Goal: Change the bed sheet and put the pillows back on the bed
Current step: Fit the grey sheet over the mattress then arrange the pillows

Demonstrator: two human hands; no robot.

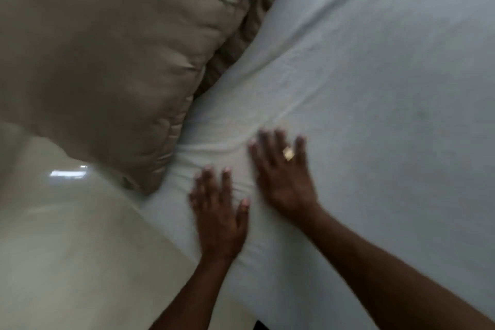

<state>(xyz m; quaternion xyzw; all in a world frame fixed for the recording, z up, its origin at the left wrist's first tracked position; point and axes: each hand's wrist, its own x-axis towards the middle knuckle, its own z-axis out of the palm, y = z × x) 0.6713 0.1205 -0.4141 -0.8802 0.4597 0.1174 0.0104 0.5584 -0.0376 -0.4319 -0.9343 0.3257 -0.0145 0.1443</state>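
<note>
Smoothing step: white sheet (375,88) covers the mattress, and creases show near its edge. Left hand (218,211) and right hand (284,177) lie flat on it side by side, fingers straight, pressing, gripping nothing. Beige satin bundle (107,61) lies against the sheet's left side; pillow or quilt, cannot tell. Judgement: sheet is on, pillows not yet placed.

Glossy pale floor (67,249) reflects a bright patch.

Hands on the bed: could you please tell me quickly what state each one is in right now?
Left hand: open, flat on the white sheet, holding nothing.
Right hand: open, flat on the same sheet, holding nothing.
</note>
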